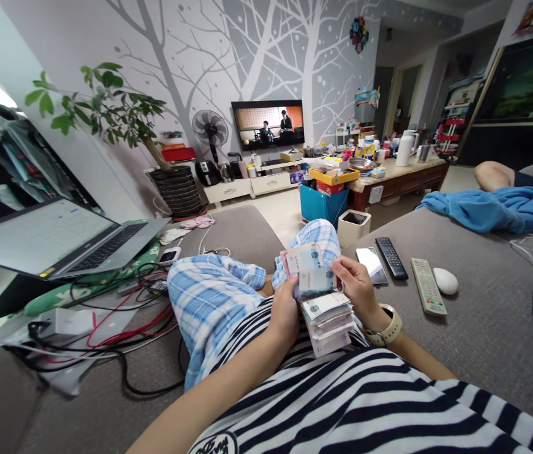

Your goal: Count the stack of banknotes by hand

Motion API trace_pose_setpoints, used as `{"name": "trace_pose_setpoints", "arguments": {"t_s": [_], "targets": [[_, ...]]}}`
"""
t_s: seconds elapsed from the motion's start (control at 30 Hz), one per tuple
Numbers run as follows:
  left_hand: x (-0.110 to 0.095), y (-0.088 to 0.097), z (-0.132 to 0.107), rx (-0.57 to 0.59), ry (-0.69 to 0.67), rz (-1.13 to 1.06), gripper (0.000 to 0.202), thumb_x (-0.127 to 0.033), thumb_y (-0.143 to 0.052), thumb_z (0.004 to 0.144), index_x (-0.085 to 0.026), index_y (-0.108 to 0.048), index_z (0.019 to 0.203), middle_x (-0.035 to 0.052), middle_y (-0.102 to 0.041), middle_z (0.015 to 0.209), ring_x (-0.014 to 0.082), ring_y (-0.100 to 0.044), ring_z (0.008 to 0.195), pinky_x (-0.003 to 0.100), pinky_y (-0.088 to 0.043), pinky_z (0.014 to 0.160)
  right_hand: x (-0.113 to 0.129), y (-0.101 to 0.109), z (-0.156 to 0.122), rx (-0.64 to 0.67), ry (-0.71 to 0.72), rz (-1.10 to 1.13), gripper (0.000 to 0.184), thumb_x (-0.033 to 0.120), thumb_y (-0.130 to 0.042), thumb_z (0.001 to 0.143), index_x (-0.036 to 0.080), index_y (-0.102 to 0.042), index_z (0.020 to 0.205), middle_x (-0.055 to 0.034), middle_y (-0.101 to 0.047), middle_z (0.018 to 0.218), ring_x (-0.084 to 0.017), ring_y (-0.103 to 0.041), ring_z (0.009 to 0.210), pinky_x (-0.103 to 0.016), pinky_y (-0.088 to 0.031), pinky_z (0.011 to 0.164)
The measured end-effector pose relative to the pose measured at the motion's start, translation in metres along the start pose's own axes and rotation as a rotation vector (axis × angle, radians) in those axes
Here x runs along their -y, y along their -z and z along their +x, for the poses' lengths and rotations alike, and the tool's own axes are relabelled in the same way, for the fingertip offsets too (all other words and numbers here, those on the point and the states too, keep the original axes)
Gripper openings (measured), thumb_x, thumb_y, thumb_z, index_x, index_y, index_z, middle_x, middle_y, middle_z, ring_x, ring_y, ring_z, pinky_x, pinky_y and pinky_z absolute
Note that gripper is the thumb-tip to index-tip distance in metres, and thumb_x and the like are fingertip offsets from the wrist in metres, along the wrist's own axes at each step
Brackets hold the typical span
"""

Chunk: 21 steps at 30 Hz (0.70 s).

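I sit on a grey sofa with a thick stack of banknotes (327,325) resting on my lap. My left hand (285,315) grips the stack's left side, its fingers closed round a raised fan of notes (306,268). My right hand (358,290), with a pale watch on its wrist, pinches the right edge of the raised notes. Both hands are closed on the money. My knees in blue checked trousers (209,296) lie just beyond the hands.
To my right on the sofa lie a phone (371,265), a black remote (392,257), a white remote (428,287) and a white mouse (446,280). On my left, an open laptop (53,239) and tangled cables (105,321). Another person's knee (496,175) and a blue blanket are at far right.
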State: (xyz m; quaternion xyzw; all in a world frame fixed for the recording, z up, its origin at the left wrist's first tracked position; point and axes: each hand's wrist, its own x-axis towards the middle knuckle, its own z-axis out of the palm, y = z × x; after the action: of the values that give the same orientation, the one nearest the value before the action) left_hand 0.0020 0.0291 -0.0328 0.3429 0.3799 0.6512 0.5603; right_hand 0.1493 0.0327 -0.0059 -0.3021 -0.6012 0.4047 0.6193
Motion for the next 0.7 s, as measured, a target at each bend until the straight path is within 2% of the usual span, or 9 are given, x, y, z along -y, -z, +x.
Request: {"name": "trace_pose_setpoints", "arguments": {"t_s": [0.17,0.27,0.4,0.7], "targets": [[0.003,0.000,0.001,-0.040,-0.006,-0.013,0.038,-0.043,-0.069,0.066,-0.012,-0.070,0.089,0.0096,-0.074,0.089,0.0278,-0.066,0.094,0.043,-0.045,0.093,-0.005,-0.002,0.003,0.001,-0.035,0.109,0.043,0.052,-0.053,0.087,0.018,-0.055,0.061,0.0027,-0.046,0.045,-0.011,-0.042,0.043,-0.024,-0.034,0.046],[-0.001,-0.002,-0.002,-0.022,0.005,0.003,0.034,-0.042,-0.069,0.066,-0.013,-0.071,0.085,0.0089,-0.074,0.088,0.0276,-0.066,0.092,0.042,-0.046,0.092,-0.006,-0.002,0.006,-0.056,-0.071,0.057,0.040,0.050,-0.062,0.081,0.018,-0.050,0.059,0.0039,-0.046,0.048,-0.010,-0.041,0.046,-0.024,-0.034,0.048],[-0.007,-0.005,-0.006,0.003,0.025,0.004,0.025,-0.037,-0.068,0.067,-0.015,-0.071,0.079,0.0066,-0.074,0.083,0.0265,-0.067,0.087,0.041,-0.047,0.090,-0.005,-0.002,0.007,-0.061,-0.125,-0.005,0.040,0.051,-0.066,0.077,0.018,-0.050,0.060,0.0040,-0.047,0.051,-0.010,-0.041,0.047,-0.024,-0.032,0.047],[-0.008,-0.010,-0.012,0.017,0.054,-0.042,0.020,-0.029,-0.070,0.065,-0.015,-0.070,0.080,0.0068,-0.074,0.083,0.0256,-0.068,0.087,0.040,-0.046,0.091,-0.016,-0.001,0.010,-0.069,-0.067,-0.071,0.043,0.049,-0.064,0.079,0.019,-0.043,0.055,0.0059,-0.035,0.049,-0.010,-0.032,0.048,-0.025,-0.026,0.047]]}}
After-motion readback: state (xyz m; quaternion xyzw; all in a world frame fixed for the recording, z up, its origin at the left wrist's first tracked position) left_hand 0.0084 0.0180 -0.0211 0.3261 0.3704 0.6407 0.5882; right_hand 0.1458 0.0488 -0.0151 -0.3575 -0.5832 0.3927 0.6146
